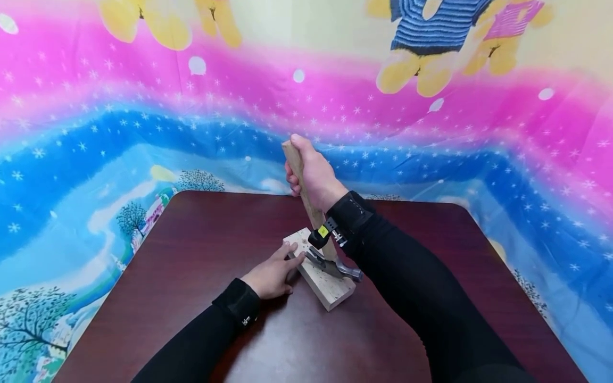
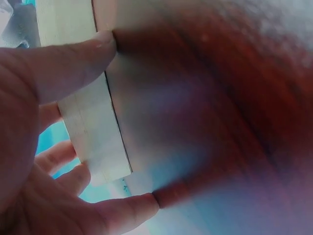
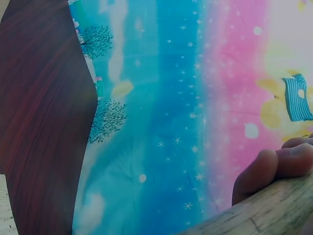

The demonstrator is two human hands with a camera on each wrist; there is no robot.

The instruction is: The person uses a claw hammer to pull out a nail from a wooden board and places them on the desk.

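Observation:
A pale wooden block (image 1: 330, 291) lies at an angle on the table. My left hand (image 1: 270, 274) holds its far left part, with fingers over the top. In the left wrist view, the thumb touches the block's side (image 2: 95, 117) and another fingertip touches the tabletop. My right hand (image 1: 313, 173) grips the upper end of a claw hammer's wooden handle (image 1: 313, 215), which rises steeply. The hammer's metal head (image 1: 351, 272) is at the block's top, claw towards my left fingers. Whether the claw holds anything is hidden. The right wrist view shows fingertips (image 3: 257, 176) curled over the handle.
The dark red-brown table (image 1: 206, 223) has rounded far corners. Behind it hangs a patterned cloth (image 1: 239, 90) in pink, blue and cream, close to the table's far edge and sides. A small camera (image 1: 318, 238) is strapped at my right wrist.

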